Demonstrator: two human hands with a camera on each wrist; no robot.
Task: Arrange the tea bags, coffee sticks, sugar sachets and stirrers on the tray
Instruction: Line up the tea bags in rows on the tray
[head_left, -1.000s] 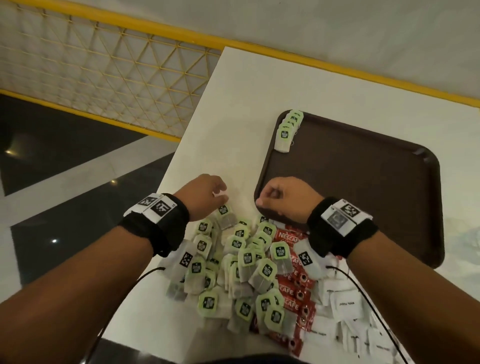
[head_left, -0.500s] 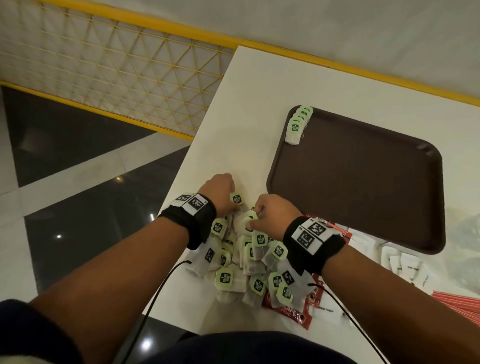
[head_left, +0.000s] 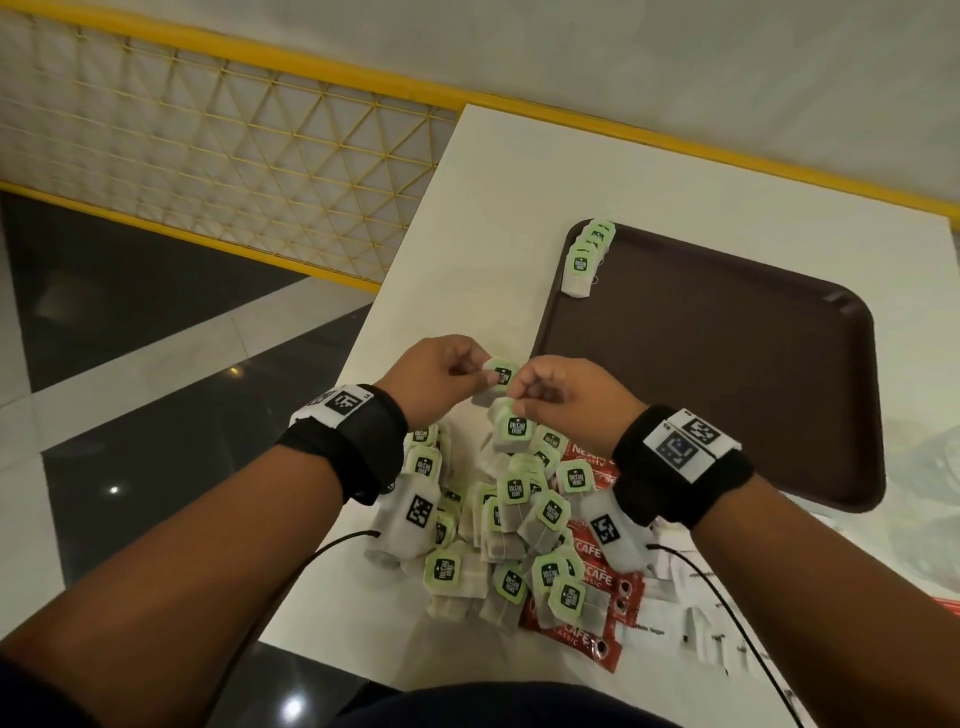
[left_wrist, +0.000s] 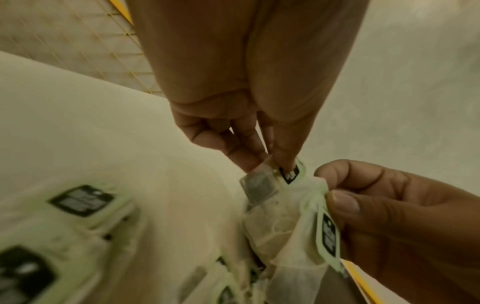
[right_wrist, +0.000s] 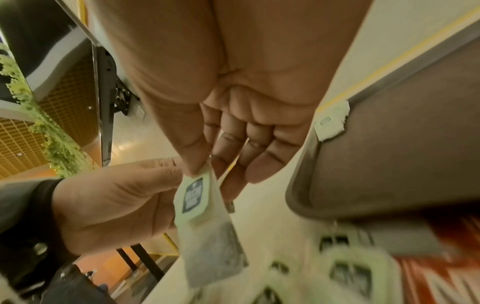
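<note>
Above the near left corner of the white table (head_left: 498, 171), my left hand (head_left: 436, 376) pinches one small white paper tea bag with a green tag (head_left: 500, 375), while my right hand (head_left: 563, 395) pinches a second (head_left: 514, 431). They look featherlight, soft and tearable (strings may snag), so I judge the stiff tag the safest hold. A short row already sits in the dark brown plastic tray's (head_left: 727, 493) far left corner.

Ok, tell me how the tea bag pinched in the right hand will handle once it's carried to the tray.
The tea bag hangs limp from the right hand, so it is probably floppy and light. Its green tag is on a thread, so it may snag others in the heap. The thin paper could tear if tugged.
</note>
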